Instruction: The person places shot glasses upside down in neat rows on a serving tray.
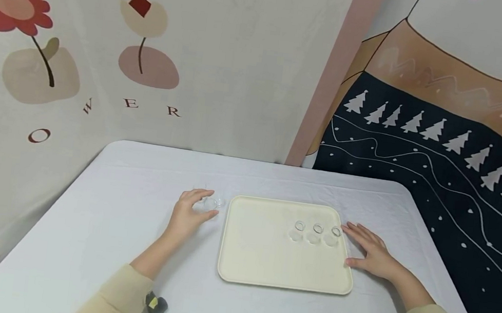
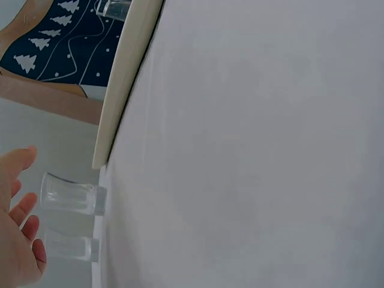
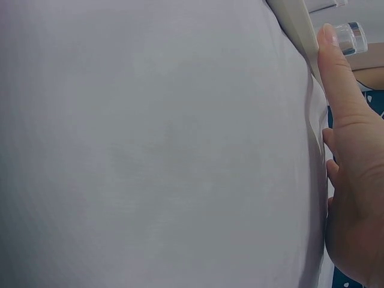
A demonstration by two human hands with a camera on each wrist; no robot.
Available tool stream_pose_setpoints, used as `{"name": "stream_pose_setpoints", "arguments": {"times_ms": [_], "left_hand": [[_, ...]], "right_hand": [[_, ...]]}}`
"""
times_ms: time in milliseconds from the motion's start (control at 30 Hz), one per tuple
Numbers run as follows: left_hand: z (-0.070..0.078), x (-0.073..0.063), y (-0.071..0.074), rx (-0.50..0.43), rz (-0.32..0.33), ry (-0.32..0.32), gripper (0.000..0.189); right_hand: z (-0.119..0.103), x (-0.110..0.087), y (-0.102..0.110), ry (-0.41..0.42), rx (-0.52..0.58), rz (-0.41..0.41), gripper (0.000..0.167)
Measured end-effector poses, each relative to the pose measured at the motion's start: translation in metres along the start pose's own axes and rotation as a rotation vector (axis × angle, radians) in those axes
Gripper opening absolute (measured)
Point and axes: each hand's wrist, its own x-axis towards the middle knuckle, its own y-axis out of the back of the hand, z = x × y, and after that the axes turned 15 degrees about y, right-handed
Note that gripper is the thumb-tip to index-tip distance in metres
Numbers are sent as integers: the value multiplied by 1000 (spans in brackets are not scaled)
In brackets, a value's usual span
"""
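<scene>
My left hand reaches toward small clear glasses on the cloth, left of the tray. Its thumb and fingers are spread apart. Two of these glasses, a nearer glass and a farther glass, stand upright beside the left fingers in the left wrist view, with nothing gripped. On the right part of the cream tray, three clear glasses stand in a row. My right hand rests at the tray's right edge, fingers extended, its thumb against the rim, close to the rightmost glass.
A white cloth covers the table, with the tray lying flat on it. Behind stand a light flower-printed curtain and, at the right, a dark cloth with white trees. Both wrists carry small black cameras.
</scene>
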Motion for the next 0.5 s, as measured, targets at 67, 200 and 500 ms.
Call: {"name": "stream_pose_setpoints", "arguments": {"times_ms": [67,200,500], "left_hand": [[-3,0,2,-10,-12,25,52],[-10,2,2,-11,-42,58,54],[-22,6,-2,-3,-78,126,55]], "right_hand": [[0,0,0,-2,-1,-1,89],[0,1,0,-3,0,-1,89],[2,0,-1,-5,-5,2,88]]}}
